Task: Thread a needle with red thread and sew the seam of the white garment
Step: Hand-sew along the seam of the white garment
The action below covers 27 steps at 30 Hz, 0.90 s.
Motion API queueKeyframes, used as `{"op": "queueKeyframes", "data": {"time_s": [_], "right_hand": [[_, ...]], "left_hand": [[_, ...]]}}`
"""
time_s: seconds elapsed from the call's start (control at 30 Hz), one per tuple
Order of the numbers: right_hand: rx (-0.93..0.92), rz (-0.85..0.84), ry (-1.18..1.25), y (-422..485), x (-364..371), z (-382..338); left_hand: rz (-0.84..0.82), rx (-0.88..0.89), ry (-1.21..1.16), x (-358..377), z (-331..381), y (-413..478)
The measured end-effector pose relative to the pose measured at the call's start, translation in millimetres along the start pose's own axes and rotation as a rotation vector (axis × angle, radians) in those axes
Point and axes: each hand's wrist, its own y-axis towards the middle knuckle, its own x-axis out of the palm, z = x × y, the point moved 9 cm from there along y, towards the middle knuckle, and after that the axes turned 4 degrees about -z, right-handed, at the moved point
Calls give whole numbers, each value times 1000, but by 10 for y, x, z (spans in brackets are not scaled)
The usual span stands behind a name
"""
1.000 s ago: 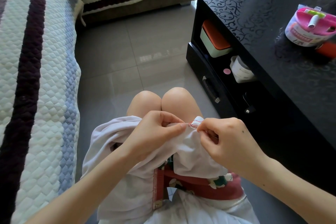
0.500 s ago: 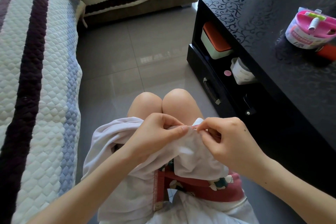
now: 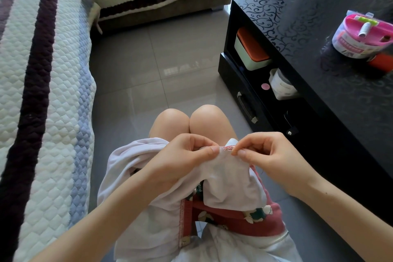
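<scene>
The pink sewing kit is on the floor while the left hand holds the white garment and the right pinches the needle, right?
No: the head view shows the pink sewing kit on the black table, not the floor. The left hand does hold the white garment; the right hand pinches the needle.

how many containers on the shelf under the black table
2: an orange-lidded green box at the far end, a white jar nearer the camera. Others may be hidden deeper.

White garment (image 3: 225, 178) with needle (image 3: 230, 151) at its seam
It lies bunched over the lap, seam edge raised; the needle sits level beside red thread (image 3: 228, 147) stitches
</scene>
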Motion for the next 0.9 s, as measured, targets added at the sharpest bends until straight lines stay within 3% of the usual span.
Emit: {"op": "queueKeyframes", "data": {"time_s": [0.23, 0.67, 0.9], "right_hand": [[50, -48, 234, -4, 86, 67], [-7, -60, -91, 60, 81, 183], [-67, -46, -37, 114, 213, 66]], "left_hand": [[-83, 13, -156, 67, 7, 10], [-40, 3, -193, 48, 30, 11], [-36, 23, -144, 57, 79, 28]]}}
